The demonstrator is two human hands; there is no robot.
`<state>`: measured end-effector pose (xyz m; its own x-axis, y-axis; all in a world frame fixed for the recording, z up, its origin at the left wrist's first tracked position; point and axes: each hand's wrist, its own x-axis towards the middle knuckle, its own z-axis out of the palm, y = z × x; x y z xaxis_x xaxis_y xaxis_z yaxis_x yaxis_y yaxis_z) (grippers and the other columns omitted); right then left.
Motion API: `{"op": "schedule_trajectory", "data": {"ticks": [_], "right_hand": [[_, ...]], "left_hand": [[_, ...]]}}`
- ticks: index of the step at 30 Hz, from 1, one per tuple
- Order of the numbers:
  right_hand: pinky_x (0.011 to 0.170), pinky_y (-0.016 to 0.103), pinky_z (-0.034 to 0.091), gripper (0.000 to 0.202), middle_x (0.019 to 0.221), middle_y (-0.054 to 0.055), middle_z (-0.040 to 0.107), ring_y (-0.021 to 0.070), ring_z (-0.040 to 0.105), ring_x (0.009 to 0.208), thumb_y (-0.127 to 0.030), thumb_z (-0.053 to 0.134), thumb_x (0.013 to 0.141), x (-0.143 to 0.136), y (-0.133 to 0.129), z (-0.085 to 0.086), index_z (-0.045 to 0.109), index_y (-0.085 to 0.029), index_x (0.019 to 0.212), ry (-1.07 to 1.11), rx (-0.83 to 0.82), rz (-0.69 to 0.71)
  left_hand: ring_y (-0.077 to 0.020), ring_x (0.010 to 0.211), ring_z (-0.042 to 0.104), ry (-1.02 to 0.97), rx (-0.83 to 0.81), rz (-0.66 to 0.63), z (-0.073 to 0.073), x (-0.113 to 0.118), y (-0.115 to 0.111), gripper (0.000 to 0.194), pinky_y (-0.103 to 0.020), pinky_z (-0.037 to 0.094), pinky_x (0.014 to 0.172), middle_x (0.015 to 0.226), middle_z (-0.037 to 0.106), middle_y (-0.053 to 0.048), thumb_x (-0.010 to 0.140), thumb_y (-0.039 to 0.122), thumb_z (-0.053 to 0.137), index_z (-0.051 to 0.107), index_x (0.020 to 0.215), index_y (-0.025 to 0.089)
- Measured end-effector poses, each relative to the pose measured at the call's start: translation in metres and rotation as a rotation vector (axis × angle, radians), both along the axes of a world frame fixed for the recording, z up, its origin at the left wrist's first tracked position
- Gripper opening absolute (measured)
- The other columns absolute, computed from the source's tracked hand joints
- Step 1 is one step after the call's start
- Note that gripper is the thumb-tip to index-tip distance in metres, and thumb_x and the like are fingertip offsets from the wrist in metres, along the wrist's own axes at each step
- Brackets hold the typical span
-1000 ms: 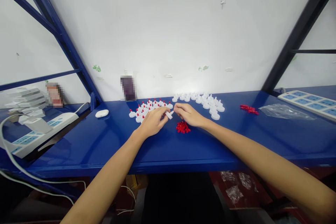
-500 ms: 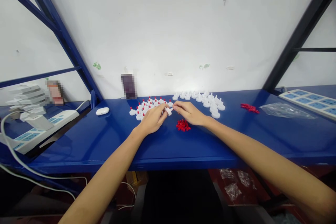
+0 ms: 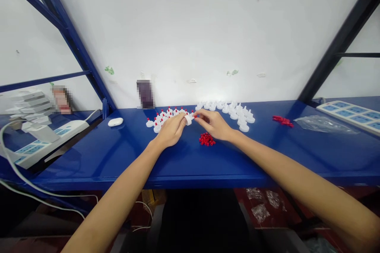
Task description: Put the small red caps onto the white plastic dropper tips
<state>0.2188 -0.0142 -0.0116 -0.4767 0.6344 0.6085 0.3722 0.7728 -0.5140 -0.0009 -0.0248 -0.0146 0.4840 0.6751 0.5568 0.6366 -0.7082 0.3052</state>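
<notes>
My left hand (image 3: 171,130) is closed around a white nozzle cap (image 3: 188,119), whose spout points to the right. At the spout's end, my right hand (image 3: 216,125) pinches a tiny red tip cap (image 3: 195,116); whether it is seated on the spout cannot be told. Behind my left hand stand several white nozzle caps with red tips (image 3: 149,123). Plain white nozzle caps (image 3: 244,127) without red tips stand in a group behind and to the right of my right hand. A pile of loose red tip caps (image 3: 207,139) lies just below my right hand.
More red pieces (image 3: 283,121) lie on the blue table (image 3: 190,166) at the right, beside a clear plastic bag (image 3: 323,124) and a power strip (image 3: 353,115). A white earbud case (image 3: 115,122) sits at the left. A dark blurred rectangle (image 3: 145,94) leans on the wall.
The fingers of my right hand have lifted and opened slightly, and red now shows at the spout's end. My left hand still holds the white nozzle cap. The view has shifted a little.
</notes>
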Motion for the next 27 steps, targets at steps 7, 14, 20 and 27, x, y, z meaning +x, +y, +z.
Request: {"op": "schedule_trajectory", "data": {"ticks": [7, 14, 20, 27], "right_hand": [[0.063, 0.028, 0.036, 0.026, 0.065, -0.003, 0.051, 0.0134, 0.043, 0.057, -0.039, 0.047, 0.100, -0.0012, -0.0024, 0.0005, 0.063, -0.021, 0.109, -0.026, 0.014, -0.007], [0.065, 0.028, 0.038, 0.026, 0.068, -0.002, 0.056, 0.0138, 0.047, 0.058, -0.038, 0.049, 0.099, -0.0014, 0.0011, -0.0029, 0.065, -0.020, 0.108, -0.011, 0.048, -0.037], [0.066, 0.028, 0.038, 0.025, 0.074, 0.001, 0.062, 0.0150, 0.051, 0.063, -0.038, 0.049, 0.100, -0.0003, 0.0035, -0.0052, 0.065, -0.021, 0.107, -0.034, 0.080, -0.024], [0.066, 0.027, 0.037, 0.023, 0.081, 0.002, 0.063, 0.0147, 0.051, 0.065, -0.037, 0.045, 0.102, 0.0013, 0.0006, -0.0015, 0.061, -0.020, 0.103, -0.130, 0.120, 0.034]], "left_hand": [[-0.0177, 0.073, 0.057, -0.055, 0.005, 0.030, 0.0033, 0.0000, -0.0013, 0.028, -0.030, 0.040, 0.070, 0.085, 0.064, -0.003, 0.103, 0.032, 0.034, 0.059, 0.109, 0.019], [-0.0181, 0.076, 0.057, -0.089, -0.033, -0.091, 0.0017, 0.0006, -0.0063, 0.039, -0.031, 0.041, 0.073, 0.087, 0.063, -0.003, 0.103, 0.044, 0.029, 0.056, 0.116, 0.019], [-0.0174, 0.066, 0.053, -0.016, -0.042, 0.016, -0.0016, 0.0029, -0.0050, 0.037, -0.031, 0.037, 0.065, 0.075, 0.059, -0.001, 0.101, 0.051, 0.034, 0.052, 0.095, 0.019], [-0.0157, 0.059, 0.051, -0.021, -0.062, 0.017, -0.0008, -0.0022, -0.0007, 0.044, -0.030, 0.035, 0.063, 0.063, 0.054, -0.001, 0.101, 0.049, 0.028, 0.047, 0.073, 0.020]]}}
